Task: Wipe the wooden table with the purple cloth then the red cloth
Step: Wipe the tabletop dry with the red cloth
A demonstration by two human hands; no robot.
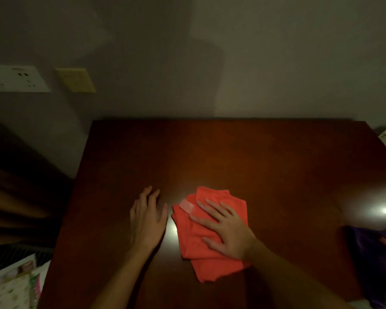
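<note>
**A:** Which cloth is being worked now?

**B:** The folded red microfibre cloth, the one with the pale label. It is lying on the near middle of the dark polished wooden bench. The right hand is pressing down on it with fingers straight and spread, palm flat, not curling round the fabric.

**A:** And the other hand?

**B:** The left hand is resting flat on the bare wood just beside the cloth, fingers relaxed, grasping nothing. It seems to be steadying the person.

**A:** Where is the first cloth sitting?

**B:** The crumpled dark purple cloth is lying at the near right edge of the bench, well apart from both hands. Judging by that, the purple pass is probably over and the red pass is under way.

**A:** How should this pass go?

**B:** I would keep the palm spreading even pressure so the folds are not bunching, and sweep in overlapping strokes out to the far edge and both sides. The risk is the folded layers sliding apart under the palm, and the strip under the left hand being missed unless that hand is lifting clear.
</note>
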